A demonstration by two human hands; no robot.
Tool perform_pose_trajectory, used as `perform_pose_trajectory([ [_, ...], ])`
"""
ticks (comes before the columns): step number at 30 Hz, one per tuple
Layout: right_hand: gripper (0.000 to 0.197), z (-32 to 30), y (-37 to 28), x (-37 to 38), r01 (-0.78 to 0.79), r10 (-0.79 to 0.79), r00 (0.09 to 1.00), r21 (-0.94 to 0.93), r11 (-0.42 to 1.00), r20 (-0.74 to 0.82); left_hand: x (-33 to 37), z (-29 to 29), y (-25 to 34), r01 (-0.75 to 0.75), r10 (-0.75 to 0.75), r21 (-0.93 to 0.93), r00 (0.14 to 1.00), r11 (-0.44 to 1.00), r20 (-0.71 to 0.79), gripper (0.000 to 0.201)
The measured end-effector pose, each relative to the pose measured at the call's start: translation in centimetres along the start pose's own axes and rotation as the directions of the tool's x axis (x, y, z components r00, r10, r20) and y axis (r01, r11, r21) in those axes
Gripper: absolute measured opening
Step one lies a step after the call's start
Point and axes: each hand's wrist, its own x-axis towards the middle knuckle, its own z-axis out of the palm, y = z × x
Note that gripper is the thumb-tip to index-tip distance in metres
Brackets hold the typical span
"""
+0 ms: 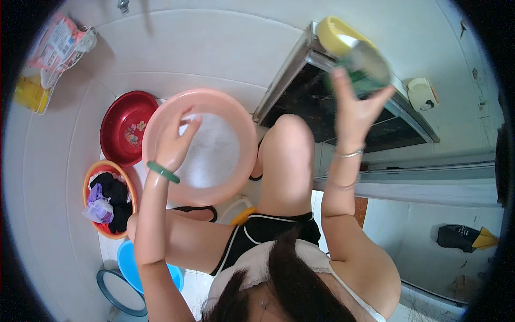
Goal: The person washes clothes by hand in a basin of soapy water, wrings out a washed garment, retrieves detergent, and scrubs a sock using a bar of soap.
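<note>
My left hand (178, 140), a green bangle at its wrist, hovers over the near-left side of a large pink basin (245, 121). Its fingers are apart with nothing in them. Whitish, foamy-looking liquid (212, 153) lies in the basin. Off to the upper right, my right hand (355, 115) wears a thin silver bracelet and grips a round container (370, 67), greenish with a pale grey end. Motion blurs this container, so its exact kind is unclear. Right beside it, a yellow bowl (331, 32) with something white inside stands on a dark-panelled cabinet (300, 88).
Left of the pink basin are a red flowered basin (115, 126) and an orange-rimmed basket (87, 188) of clothes. A blue basin (126, 257) and a dark ring (107, 300) lie nearer. A wall rack (51, 80) holds packets. A white cup (421, 94) sits right of the cabinet.
</note>
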Motion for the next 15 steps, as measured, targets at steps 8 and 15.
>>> perform_pose_trajectory([
  [8,0.061,-6.8,9.2,11.1,-0.127,0.036,0.921,-0.211,0.969,-0.388,-1.0,4.5,-10.9,0.157,-0.268,0.339,0.912,0.928,0.312,0.035],
  [15,0.087,-6.6,11.6,10.6,-0.278,-0.055,0.92,-0.747,0.604,-0.387,-2.0,2.9,-10.4,0.267,-0.407,0.432,0.872,0.861,0.271,0.04],
])
